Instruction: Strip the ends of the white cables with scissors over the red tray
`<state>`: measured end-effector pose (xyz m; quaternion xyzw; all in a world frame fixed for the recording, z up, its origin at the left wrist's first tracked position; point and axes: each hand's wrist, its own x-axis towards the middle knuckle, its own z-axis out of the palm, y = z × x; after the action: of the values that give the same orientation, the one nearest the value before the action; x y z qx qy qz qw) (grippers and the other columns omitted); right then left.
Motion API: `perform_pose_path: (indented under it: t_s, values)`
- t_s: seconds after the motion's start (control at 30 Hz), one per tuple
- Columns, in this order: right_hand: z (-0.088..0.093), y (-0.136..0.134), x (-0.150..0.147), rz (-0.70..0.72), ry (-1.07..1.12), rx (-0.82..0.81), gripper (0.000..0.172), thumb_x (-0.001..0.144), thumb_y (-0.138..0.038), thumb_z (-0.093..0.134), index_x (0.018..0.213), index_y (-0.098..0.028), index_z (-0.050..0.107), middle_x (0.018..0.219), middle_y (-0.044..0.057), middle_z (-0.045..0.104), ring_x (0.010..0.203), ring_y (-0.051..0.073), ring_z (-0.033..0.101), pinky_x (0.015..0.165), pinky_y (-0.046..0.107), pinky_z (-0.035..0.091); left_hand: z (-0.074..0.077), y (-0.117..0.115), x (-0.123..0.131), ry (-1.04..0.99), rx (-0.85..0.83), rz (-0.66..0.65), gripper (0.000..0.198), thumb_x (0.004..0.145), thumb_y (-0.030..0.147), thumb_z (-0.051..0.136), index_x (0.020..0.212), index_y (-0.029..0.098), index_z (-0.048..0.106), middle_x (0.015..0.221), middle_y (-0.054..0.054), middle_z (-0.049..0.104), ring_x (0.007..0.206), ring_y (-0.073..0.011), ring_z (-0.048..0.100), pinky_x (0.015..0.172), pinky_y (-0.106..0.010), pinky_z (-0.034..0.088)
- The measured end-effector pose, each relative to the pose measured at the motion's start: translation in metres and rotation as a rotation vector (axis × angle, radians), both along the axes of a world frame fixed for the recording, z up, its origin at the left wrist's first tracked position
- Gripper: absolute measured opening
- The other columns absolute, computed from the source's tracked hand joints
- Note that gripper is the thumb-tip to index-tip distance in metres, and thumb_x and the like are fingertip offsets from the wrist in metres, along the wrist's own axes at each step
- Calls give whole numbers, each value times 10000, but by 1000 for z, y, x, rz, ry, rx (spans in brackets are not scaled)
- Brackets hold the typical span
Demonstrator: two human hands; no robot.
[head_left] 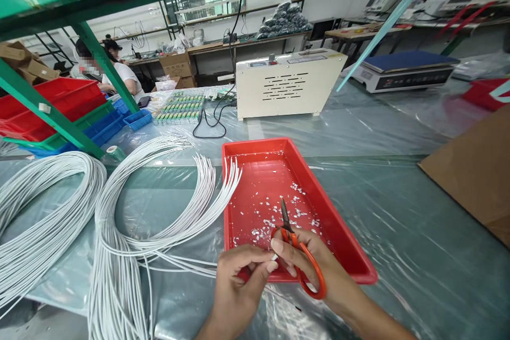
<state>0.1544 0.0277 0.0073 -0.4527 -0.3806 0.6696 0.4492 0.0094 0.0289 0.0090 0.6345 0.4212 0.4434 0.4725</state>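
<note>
My left hand point(241, 281) pinches the end of a white cable point(274, 257) between thumb and fingertips, over the near edge of the red tray point(258, 144). My right hand point(308, 260) is closed around orange-handled scissors point(314, 276), their dark blades pointing away from me; its fingertips meet the cable end. White scraps point(261, 234) lie scattered on the tray floor. To the left, a coiled bundle of white cables point(107, 212) has several ends resting over the tray's left rim. Some strands lead toward my left hand.
Another cable coil point(51, 212) lies far left. Behind the tray stand a beige machine point(287, 85) and a blue-topped scale point(402, 71). Stacked bins point(59, 106) sit back left; cardboard point(474, 170) is at right. Green frame bars point(48, 111) cross the view. People sit in the background.
</note>
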Motion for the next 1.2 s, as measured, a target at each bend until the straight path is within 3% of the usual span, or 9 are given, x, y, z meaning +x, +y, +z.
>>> perform_pose_path:
  t_s: [0.23,0.37,0.47,0.6,0.7,0.87,1.2]
  values:
    - [-5,0,0,94,104,-76,380,730,-479,612,568,-179,443,455,-80,366,445,76,315,480,226,250,-1,-3,3,11,38,-32,130,772,131,586,789,183,703,705,-51,703,653,-160,626,635,-245,474]
    - [-3,1,2,49,-10,-12,382,760,-478,574,565,-183,428,469,-73,375,446,77,323,470,215,267,-3,-5,5,96,1,58,111,765,179,593,759,162,702,566,-13,615,504,-111,514,516,-205,414]
    - [-5,1,8,-101,-425,257,296,753,-453,580,655,-189,490,549,-45,452,497,105,409,493,223,312,-4,-2,5,118,-72,143,123,737,225,616,701,136,694,479,25,498,437,-80,373,442,-189,339]
    - [-10,-1,20,-371,-1194,865,269,752,-343,592,556,-185,497,473,-34,470,461,118,423,560,266,332,-4,2,5,96,-159,158,167,737,266,610,685,127,687,486,34,453,450,-73,322,433,-183,298]
    - [-12,-4,23,-415,-1425,1121,238,787,-247,534,559,-178,529,459,-17,529,452,119,453,617,286,345,-3,2,6,90,-179,164,176,747,268,596,681,130,682,493,37,433,457,-73,314,439,-183,292]
    - [-11,-6,20,-420,-1550,1142,274,806,-235,512,540,-173,529,445,-8,538,451,126,474,614,295,348,-2,0,8,94,-185,188,182,749,274,594,659,134,665,474,51,379,450,-74,299,441,-185,287]
    - [-13,-10,22,-383,-1598,1140,281,831,-240,477,565,-172,536,468,4,554,474,135,480,625,304,351,-4,-2,8,100,-127,197,149,753,250,597,676,131,641,492,49,412,456,-74,328,458,-187,313]
